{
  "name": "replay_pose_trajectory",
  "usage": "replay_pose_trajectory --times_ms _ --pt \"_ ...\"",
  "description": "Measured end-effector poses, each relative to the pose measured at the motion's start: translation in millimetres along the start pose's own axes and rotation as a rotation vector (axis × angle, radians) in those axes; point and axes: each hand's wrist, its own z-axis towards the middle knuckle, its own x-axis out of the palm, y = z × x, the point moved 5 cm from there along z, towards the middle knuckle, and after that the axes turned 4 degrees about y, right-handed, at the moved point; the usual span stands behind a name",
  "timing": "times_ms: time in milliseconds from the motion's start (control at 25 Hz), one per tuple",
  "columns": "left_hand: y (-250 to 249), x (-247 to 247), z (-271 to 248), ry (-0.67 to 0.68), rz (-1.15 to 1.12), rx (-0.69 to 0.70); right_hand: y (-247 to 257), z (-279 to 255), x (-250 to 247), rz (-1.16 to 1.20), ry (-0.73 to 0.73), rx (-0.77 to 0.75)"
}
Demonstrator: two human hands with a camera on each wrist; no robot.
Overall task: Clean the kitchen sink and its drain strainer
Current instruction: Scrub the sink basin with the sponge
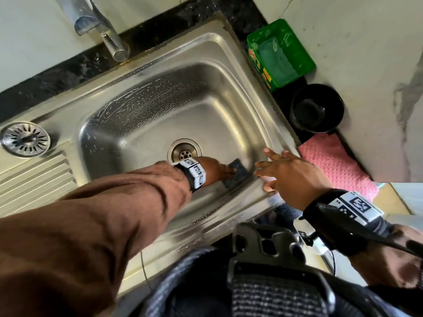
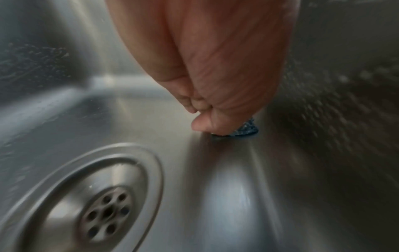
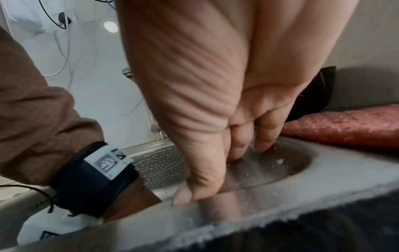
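Left hand (image 1: pixel 214 171) presses a dark blue scrub pad (image 1: pixel 237 173) flat to scour the steel sink (image 1: pixel 148 115) floor at frame centre; right hand (image 1: pixel 287 173), fingers spread, braces on the rim.

Head view looks steeply down on my sink (image 1: pixel 146 106). Left wrist view sits close beside drain (image 2: pixel 103 211). Right wrist view hugs sink rim (image 3: pixel 280 201). All share basin.

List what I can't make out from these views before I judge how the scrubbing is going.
- Scrub pad: mostly hidden under the left hand in the head view; only a blurred blue corner shows in the left wrist view.
- Sink near wall: hidden by the left sleeve in the head view.
- Right hand: fingertip contact with the rim unclear, blurred in the right wrist view.
- Faucet: top cut off by the head view's edge.
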Motion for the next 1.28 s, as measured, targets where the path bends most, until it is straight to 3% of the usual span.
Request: replay_pose_trajectory --times_ms 120,240,320,480,600,760,840,1000,1080,1160,1280 --pt "-12 -32 11 -0.032 -0.115 -0.062 1 -2 3 -0.035 -0.018 -0.013" --pt "-18 -10 -1 -0.042 -0.204 -0.074 0 -1 -1 -0.006 -0.005 -0.011" --pt "-20 21 -19 0.089 -0.196 -0.101 2 1 0 -0.027 0.053 -0.052" --pt "-9 65 -63 0.300 -0.260 -0.328 -6 8 5 -0.004 0.040 -0.033" --pt "-9 79 -79 0.206 -0.271 -0.438 -10 11 11 0.002 0.024 -0.041" --pt "-19 87 -90 0.249 -0.283 -0.569 -2 8 1 -0.062 0.065 -0.168" --pt "-1 89 -100 0.250 -0.317 -0.727 -1 8 4 -0.082 0.070 -0.207" --pt "52 118 -104 0.259 -0.443 -0.876 -5 6 2 -0.026 -0.097 -0.255" --pt "68 137 -95 0.317 -0.533 -0.958 -9 7 10 -0.001 -0.090 -0.257" --pt "93 141 -80 0.228 -0.671 -1.056 -16 6 15 0.027 -0.109 -0.216" --pt "133 99 -69 0.009 -0.759 -1.087 -15 4 14 -0.014 -0.155 -0.215"
